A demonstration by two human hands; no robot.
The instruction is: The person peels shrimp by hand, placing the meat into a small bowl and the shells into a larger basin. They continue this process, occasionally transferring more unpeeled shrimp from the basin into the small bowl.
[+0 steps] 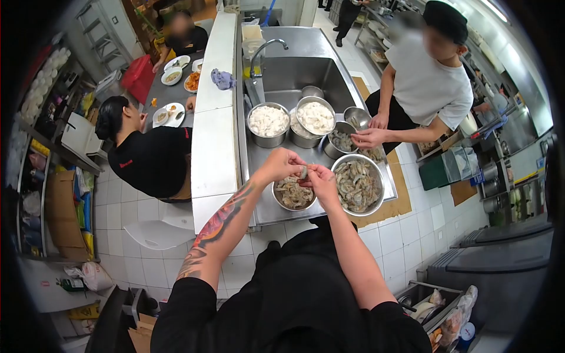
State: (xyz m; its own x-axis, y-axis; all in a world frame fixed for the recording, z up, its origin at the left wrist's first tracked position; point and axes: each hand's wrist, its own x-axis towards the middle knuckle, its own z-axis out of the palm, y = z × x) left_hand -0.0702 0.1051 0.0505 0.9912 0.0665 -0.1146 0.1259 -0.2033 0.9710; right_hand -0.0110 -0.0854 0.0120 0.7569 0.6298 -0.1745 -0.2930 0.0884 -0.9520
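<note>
A greyish shrimp (303, 172) is pinched between the fingers of my left hand (283, 165) and my right hand (322, 181), which meet above a steel bowl (295, 209). Whole shrimp or shells (294, 193) fill that bowl; my hands partly cover it. Just right of it stands a larger steel bowl (381, 191) heaped with unpeeled shrimp (357, 183). Both hands are closed, with thumbs and fingertips pressed together on the shrimp.
Steel pots (269, 142) with a pale whitish content stand by the sink (300, 65). Across the counter (253, 206), a co-worker's hands (372, 138) work over bowls of shrimp. A tiled ledge (210, 153) borders the left side, with two seated people beyond; a crumpled purple cloth (223, 79) lies on it.
</note>
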